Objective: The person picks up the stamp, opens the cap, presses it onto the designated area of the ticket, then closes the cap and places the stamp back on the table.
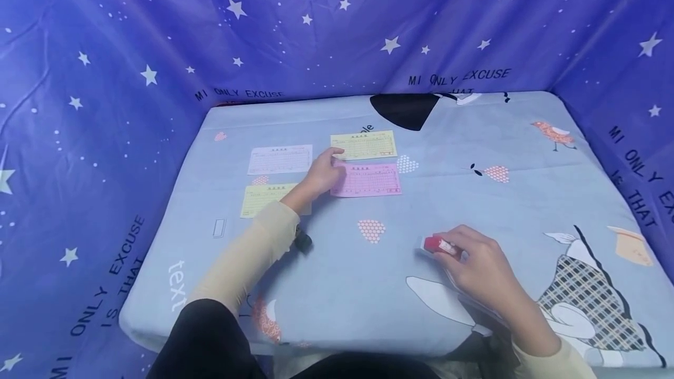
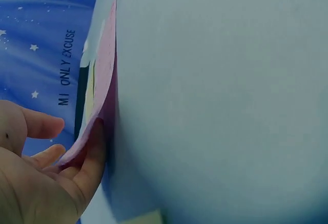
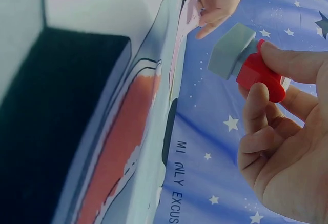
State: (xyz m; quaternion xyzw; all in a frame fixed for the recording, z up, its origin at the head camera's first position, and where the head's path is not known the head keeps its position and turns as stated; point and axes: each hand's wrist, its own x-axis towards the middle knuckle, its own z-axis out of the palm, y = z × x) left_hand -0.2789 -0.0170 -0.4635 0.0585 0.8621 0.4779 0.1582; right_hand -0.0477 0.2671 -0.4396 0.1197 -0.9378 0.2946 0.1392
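Observation:
My left hand (image 1: pixel 322 174) holds the left edge of a pink printed slip (image 1: pixel 371 181). In the left wrist view that pink slip (image 2: pixel 106 65) curves up off the cloth between the fingers. One finger reaches toward a yellow slip (image 1: pixel 368 145) just behind. On the right, my right hand (image 1: pixel 481 262) pinches a red-handled stamp (image 1: pixel 439 244) between thumb and fingers, above the cloth. A pale, see-through block (image 3: pixel 233 52) sits on the stamp's end, pointing away from the palm.
A white slip (image 1: pixel 280 159) lies at the left, with a yellow-green slip (image 1: pixel 261 199) below it, partly covered by my forearm. A small dark object (image 1: pixel 303 242) shows beside the left sleeve. Blue star-patterned curtains (image 1: pixel 316 28) surround the cloth-covered table (image 1: pixel 474 203).

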